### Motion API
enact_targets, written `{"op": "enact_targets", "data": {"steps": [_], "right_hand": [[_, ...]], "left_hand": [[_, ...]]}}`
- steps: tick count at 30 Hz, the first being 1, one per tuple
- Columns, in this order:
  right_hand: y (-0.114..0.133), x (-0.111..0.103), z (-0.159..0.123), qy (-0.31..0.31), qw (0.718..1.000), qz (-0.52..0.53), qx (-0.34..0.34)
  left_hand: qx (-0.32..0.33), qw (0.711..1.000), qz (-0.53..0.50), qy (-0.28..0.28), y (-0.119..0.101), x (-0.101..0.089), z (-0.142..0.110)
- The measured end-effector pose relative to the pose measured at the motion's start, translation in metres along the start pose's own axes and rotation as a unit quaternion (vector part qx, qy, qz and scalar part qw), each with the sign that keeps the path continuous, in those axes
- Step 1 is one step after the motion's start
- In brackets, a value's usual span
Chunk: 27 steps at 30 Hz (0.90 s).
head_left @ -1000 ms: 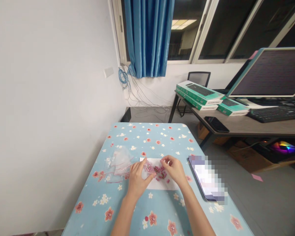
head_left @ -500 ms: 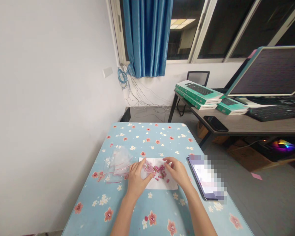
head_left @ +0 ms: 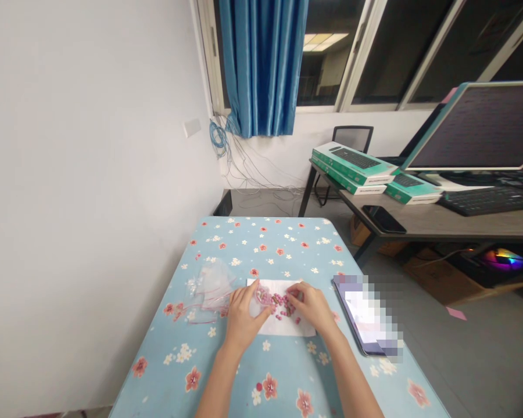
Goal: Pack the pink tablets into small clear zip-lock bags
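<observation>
While both hands are low over a blue, flower-patterned surface (head_left: 296, 363), small pink beads (head_left: 279, 299) lie in a loose cluster between them on a white sheet of paper (head_left: 287, 329). The left hand (head_left: 240, 316) arches with thumb and fingers parted about what looks like a sheer pouch (head_left: 262, 297), beads showing at or through it; how firmly it grips cannot be told. The right hand (head_left: 312, 307) has thumb and fingertips drawn close together at the cluster's right side; whether a bead is pinched is too small to tell. More sheer bags (head_left: 213, 283) with pink cords lie just left of the left hand; a phone (head_left: 366, 316) lies to the right.

Good handling probably calls for a steady left hand, holding the thin fabric spread and low, and a light right-hand pinch, since round beads likely roll when pressed or swept. A nudge to the paper could scatter them.
</observation>
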State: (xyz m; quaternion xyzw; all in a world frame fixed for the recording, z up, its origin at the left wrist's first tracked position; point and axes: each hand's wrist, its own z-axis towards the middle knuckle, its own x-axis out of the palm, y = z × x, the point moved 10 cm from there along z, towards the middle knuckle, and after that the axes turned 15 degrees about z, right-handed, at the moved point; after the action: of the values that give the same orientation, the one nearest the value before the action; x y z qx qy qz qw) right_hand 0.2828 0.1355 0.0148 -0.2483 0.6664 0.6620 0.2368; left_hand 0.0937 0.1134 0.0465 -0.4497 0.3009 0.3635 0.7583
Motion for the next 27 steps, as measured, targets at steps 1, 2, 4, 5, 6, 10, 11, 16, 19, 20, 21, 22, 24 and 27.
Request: {"op": "enact_targets", "data": {"steps": [1,2,4,5,6,10,11,16,19,20,21,22,24,27], "right_hand": [[-0.003,0.0,0.001,-0.004,1.0,0.008,0.011],[-0.005,-0.001,0.001,-0.008,1.0,0.014,0.021],[-0.007,-0.001,0.002,-0.017,0.999,0.026,0.032],[-0.007,-0.002,0.002,-0.022,0.999,0.03,0.035],[-0.007,-0.002,0.002,-0.027,0.998,0.034,0.038],[-0.006,-0.005,0.003,-0.052,0.997,0.044,0.038],[-0.006,-0.006,0.003,-0.059,0.997,0.046,0.036],[0.0,-0.013,0.002,-0.087,0.995,0.055,-0.006],[0.017,-0.023,-0.003,-0.119,0.985,0.111,-0.057],[0.026,-0.025,-0.005,-0.126,0.979,0.143,-0.074],[0.035,-0.025,-0.008,-0.124,0.972,0.178,-0.088],[0.044,-0.023,-0.011,-0.115,0.966,0.212,-0.097],[0.061,-0.015,-0.016,-0.079,0.958,0.251,-0.112],[0.076,-0.004,-0.02,-0.038,0.954,0.266,-0.132]], "left_hand": [[0.0,1.0,0.0,0.0,0.0,0.0,0.0],[0.001,1.0,-0.001,-0.001,0.0,0.0,0.0],[0.002,1.0,-0.002,-0.003,0.0,0.0,0.0],[0.003,1.0,-0.003,-0.004,0.0,0.0,0.0],[0.003,1.0,-0.004,-0.006,0.0,0.0,0.0],[0.004,1.0,-0.004,-0.008,-0.001,-0.001,0.0],[0.005,1.0,-0.003,-0.008,-0.002,-0.002,0.0],[0.011,1.0,0.004,-0.004,-0.005,-0.002,0.001],[0.015,1.0,0.012,-0.003,-0.006,-0.001,0.001],[0.018,1.0,0.015,-0.003,-0.007,-0.001,0.001],[0.021,1.0,0.017,-0.003,-0.008,-0.001,0.0],[0.026,0.999,0.018,-0.004,-0.009,-0.001,0.0],[0.035,0.999,0.018,-0.005,-0.011,-0.002,0.0],[0.045,0.999,0.017,-0.006,-0.013,-0.003,-0.001]]}}
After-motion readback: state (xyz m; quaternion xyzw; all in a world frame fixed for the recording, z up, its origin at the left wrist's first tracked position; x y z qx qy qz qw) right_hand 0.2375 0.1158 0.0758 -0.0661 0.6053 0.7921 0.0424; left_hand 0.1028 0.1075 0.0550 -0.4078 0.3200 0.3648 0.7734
